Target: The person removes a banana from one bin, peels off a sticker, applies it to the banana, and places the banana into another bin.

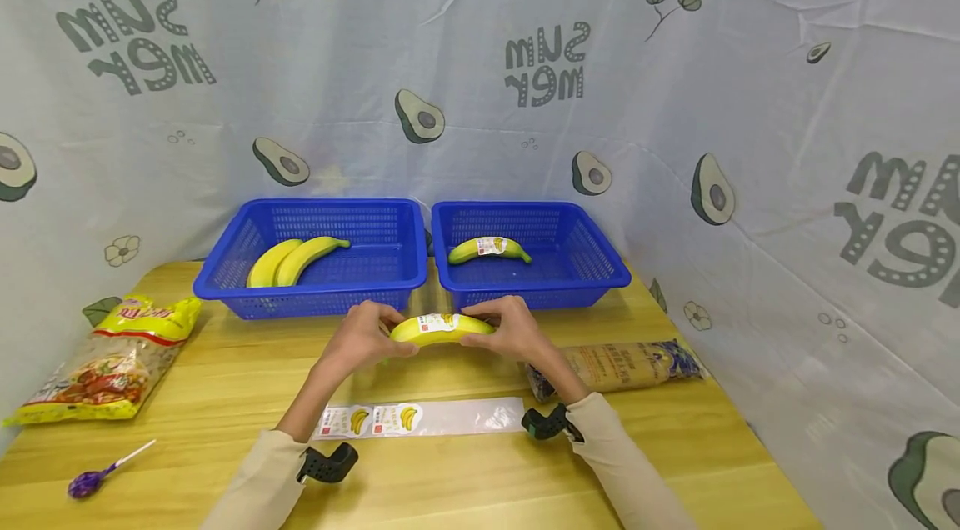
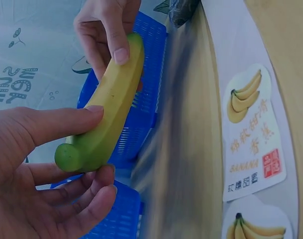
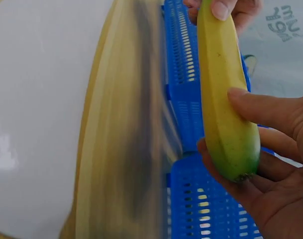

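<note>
Between both hands a yellow banana (image 1: 442, 330) with greenish ends is held level above the table, in front of the two baskets. My left hand (image 1: 363, 337) pinches one end, thumb on the near side and fingers behind. My right hand (image 1: 515, 328) grips the other end the same way. A white banana-print sticker (image 1: 435, 322) lies on the banana's upper side in the head view. Both wrist views show the bare side, with the left hand (image 2: 51, 164) at the stubby green end and the right hand (image 3: 275, 149) at the dark-tipped end.
The left blue basket (image 1: 311, 294) holds two plain bananas (image 1: 307, 255); the right blue basket (image 1: 536, 297) holds one stickered banana (image 1: 465, 252). A sticker strip (image 1: 465, 417) lies below the hands. A yellow-red food bag (image 1: 112, 359), a lollipop (image 1: 90, 482) and a brown package (image 1: 622, 365) flank it.
</note>
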